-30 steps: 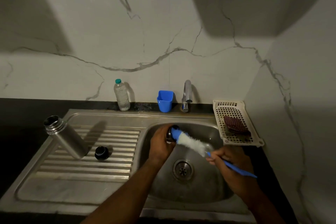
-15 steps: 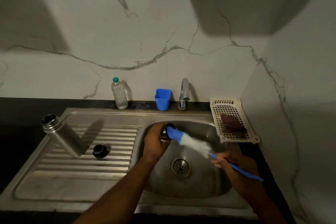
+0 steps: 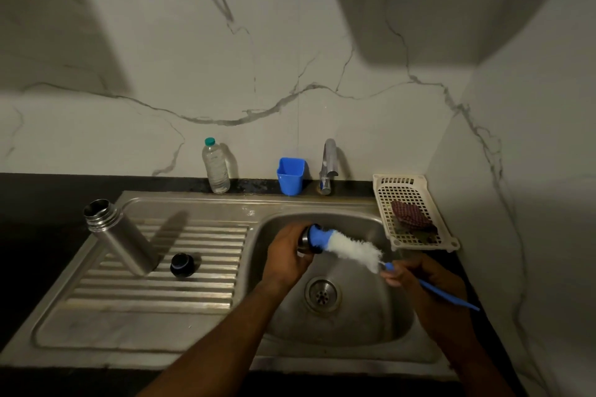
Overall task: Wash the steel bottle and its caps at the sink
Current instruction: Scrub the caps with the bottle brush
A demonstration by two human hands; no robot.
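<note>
Hands scarcely shifted above the sink [image 3: 354,329] beneath marble walls [image 3: 290,58]: left hand [image 3: 285,256] grips a cap [image 3: 303,239], right hand [image 3: 429,284] the brush [image 3: 351,250].

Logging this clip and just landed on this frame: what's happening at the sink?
A person is cleaning a steel cap over the sink basin. The left hand grips it, and the right hand holds a bottle brush whose blue tip is pushed into it. The steel bottle stands open on the drainboard with a black cap beside it.
</note>
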